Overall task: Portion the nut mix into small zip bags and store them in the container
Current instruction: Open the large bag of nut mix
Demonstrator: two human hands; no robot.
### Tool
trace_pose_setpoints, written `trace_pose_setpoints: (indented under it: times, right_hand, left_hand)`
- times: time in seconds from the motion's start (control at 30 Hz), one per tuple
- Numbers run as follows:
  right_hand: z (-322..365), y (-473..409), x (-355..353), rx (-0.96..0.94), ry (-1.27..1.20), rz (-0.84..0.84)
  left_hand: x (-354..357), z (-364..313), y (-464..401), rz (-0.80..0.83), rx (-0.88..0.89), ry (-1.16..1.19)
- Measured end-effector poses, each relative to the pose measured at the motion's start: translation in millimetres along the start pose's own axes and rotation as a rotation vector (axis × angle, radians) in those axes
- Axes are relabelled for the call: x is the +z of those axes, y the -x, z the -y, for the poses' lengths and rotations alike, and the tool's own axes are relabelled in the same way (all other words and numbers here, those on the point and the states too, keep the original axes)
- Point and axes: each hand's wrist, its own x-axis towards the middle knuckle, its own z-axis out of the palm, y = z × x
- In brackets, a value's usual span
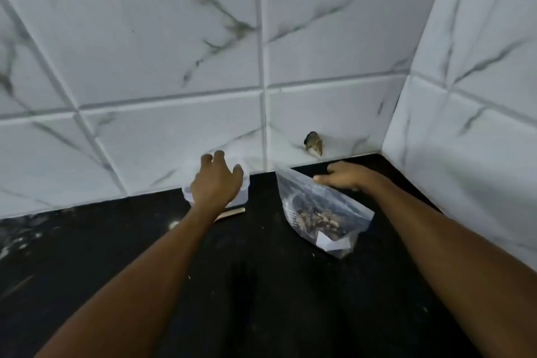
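We see a black stone counter [261, 285] under glossy marbled wall tiles [174, 52]. Our right hand [345, 177] pinches the top edge of the clear crinkled bag [319, 212] of nuts, its long axis slanting toward us and right. Our left hand [216, 183], fingers spread, rests on the clear plastic container [245, 193] against the wall. A small tan stick [232, 213] lies beside it.

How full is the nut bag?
Mostly empty: in the zip bag, nuts fill only the bottom; the upper part is clear.
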Motion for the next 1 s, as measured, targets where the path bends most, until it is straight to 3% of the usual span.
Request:
trace_pose_setpoints:
  times: [0.1,0.17,0.5,0.73,1.0]
  right_hand:
    - [-16,-5,22,0.014,0.058,0.12]
    - [-21,-6,37,-0.016,0.042,0.112]
    - [-23,-9,58,-0.058,-0.088,-0.174]
    - [29,25,28,-0.198,-0.214,-0.238]
    - [100,89,31,-0.303,-0.388,-0.077]
  left_hand:
    - [26,4,13,0.075,-0.097,0.046]
    - [43,11,24,0.127,-0.158,0.079]
    - [60,22,43,0.158,-0.323,0.2]
    - [33,3,39,0.179,-0.36,0.562]
    - [-23,-22,82,0.351,-0.367,1.041]
